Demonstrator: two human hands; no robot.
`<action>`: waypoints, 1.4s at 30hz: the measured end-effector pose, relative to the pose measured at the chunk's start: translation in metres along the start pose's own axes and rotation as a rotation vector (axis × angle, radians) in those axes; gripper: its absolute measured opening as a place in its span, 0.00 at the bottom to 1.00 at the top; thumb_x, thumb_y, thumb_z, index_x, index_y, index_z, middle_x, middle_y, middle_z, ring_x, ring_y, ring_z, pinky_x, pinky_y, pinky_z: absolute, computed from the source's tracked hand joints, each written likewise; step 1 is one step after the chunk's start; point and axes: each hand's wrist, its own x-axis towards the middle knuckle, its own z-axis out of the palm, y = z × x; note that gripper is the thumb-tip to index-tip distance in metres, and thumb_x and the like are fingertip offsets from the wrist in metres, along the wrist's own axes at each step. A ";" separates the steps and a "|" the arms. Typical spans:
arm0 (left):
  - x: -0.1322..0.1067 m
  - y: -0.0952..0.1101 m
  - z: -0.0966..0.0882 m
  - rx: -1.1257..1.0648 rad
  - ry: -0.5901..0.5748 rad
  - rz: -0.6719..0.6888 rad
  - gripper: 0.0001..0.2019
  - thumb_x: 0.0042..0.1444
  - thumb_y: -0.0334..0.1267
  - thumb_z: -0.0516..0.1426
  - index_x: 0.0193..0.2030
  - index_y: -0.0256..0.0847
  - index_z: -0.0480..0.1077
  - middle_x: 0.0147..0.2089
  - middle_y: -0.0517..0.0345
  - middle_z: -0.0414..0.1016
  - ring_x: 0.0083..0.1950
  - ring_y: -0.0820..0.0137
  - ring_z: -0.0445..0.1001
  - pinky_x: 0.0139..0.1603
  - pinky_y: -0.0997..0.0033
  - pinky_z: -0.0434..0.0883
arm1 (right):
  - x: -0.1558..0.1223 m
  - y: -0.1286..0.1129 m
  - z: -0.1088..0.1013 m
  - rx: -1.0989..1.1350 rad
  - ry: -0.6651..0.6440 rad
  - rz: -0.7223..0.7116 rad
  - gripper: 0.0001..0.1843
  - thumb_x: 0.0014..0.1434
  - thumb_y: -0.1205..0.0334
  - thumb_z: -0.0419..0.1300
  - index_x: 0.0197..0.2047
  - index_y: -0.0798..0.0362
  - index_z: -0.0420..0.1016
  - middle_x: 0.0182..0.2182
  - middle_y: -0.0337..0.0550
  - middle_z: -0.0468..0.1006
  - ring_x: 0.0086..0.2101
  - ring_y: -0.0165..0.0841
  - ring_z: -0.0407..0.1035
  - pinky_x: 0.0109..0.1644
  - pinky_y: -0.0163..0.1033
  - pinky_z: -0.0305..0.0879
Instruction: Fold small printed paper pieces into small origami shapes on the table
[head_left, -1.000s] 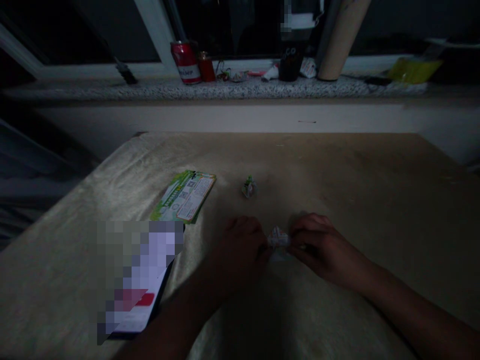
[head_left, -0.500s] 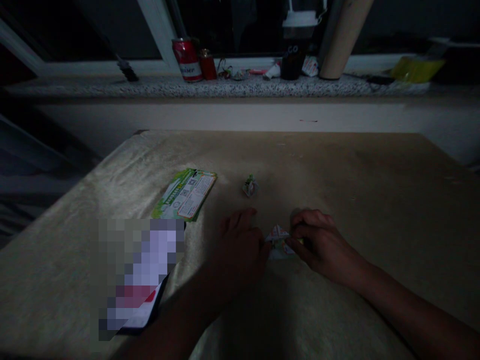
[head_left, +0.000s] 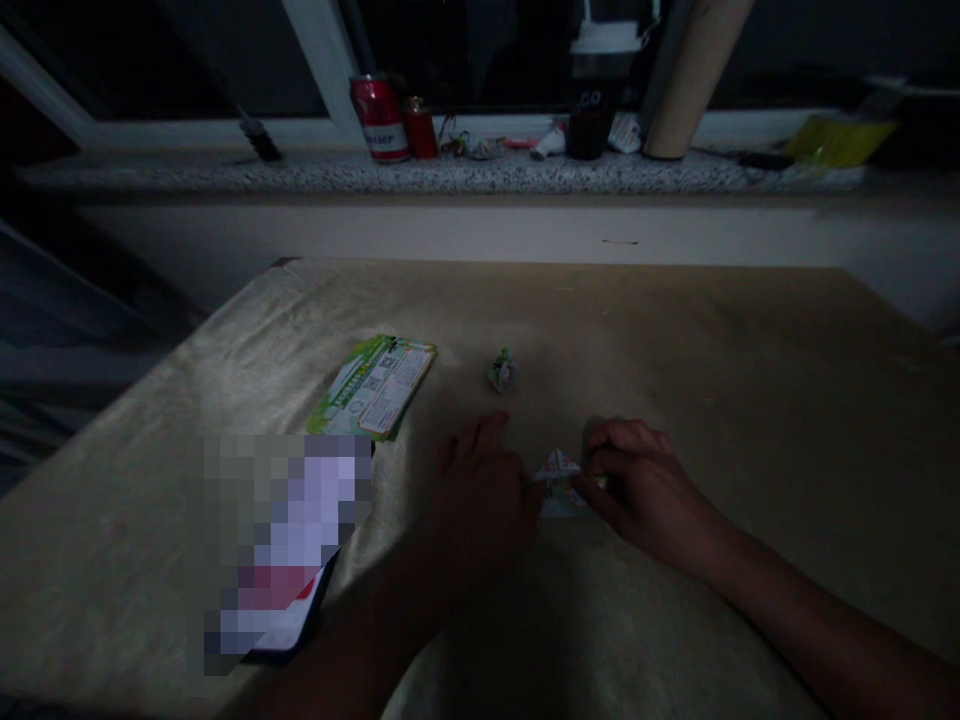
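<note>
A small folded paper [head_left: 559, 485], printed white, green and orange with a pointed top, lies on the table between my hands. My right hand [head_left: 637, 480] pinches its right side between thumb and curled fingers. At the left edge, the thumb and index finger of my left hand [head_left: 484, 490] grip the paper, while the other fingers reach forward over the tabletop. Part of the paper is hidden under the fingers. Beyond my left hand stands a small folded paper piece [head_left: 503, 371] with similar print, touched by neither hand.
A stack of green printed flyers [head_left: 375, 390] lies at the left, with a partly blurred phone [head_left: 292, 560] nearer me. On the stone windowsill [head_left: 480, 178] behind the table [head_left: 712, 350] stand a red can [head_left: 380, 120], a dark lidded cup [head_left: 592, 100] and a cardboard tube [head_left: 694, 80].
The whole view has shifted slightly. Both hands stay at the folded paper, with only a tiny movement of the fingers along its edges.
</note>
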 end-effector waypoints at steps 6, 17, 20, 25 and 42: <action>0.000 0.000 0.002 0.005 0.021 0.004 0.13 0.61 0.45 0.62 0.33 0.38 0.79 0.70 0.36 0.65 0.70 0.41 0.62 0.65 0.34 0.61 | 0.001 0.000 0.001 -0.008 0.010 0.003 0.08 0.63 0.62 0.65 0.31 0.50 0.77 0.40 0.45 0.78 0.44 0.42 0.71 0.49 0.50 0.62; 0.003 0.000 0.004 0.062 0.046 0.023 0.13 0.60 0.46 0.62 0.32 0.38 0.79 0.70 0.34 0.66 0.69 0.41 0.64 0.63 0.33 0.62 | 0.002 -0.004 0.002 -0.034 0.041 0.053 0.09 0.58 0.59 0.71 0.28 0.49 0.79 0.36 0.43 0.78 0.41 0.42 0.72 0.45 0.48 0.60; 0.004 0.001 0.006 0.072 0.059 0.025 0.17 0.61 0.52 0.61 0.33 0.38 0.79 0.70 0.33 0.65 0.70 0.40 0.63 0.64 0.32 0.61 | 0.004 -0.004 0.002 -0.025 0.024 0.065 0.09 0.58 0.58 0.72 0.28 0.49 0.79 0.37 0.43 0.78 0.41 0.42 0.72 0.44 0.48 0.61; 0.006 0.005 0.005 0.071 0.055 0.019 0.24 0.63 0.58 0.59 0.32 0.37 0.79 0.71 0.33 0.64 0.71 0.39 0.62 0.65 0.31 0.60 | 0.004 -0.002 0.002 -0.033 0.014 0.080 0.09 0.56 0.56 0.74 0.29 0.47 0.81 0.37 0.42 0.79 0.43 0.43 0.72 0.46 0.49 0.60; 0.008 -0.008 -0.011 -0.004 -0.066 -0.046 0.11 0.55 0.46 0.66 0.28 0.42 0.82 0.74 0.40 0.61 0.73 0.40 0.59 0.65 0.30 0.59 | -0.004 0.024 -0.014 -0.063 -0.018 0.093 0.10 0.55 0.57 0.74 0.25 0.46 0.81 0.37 0.41 0.81 0.41 0.42 0.74 0.48 0.52 0.62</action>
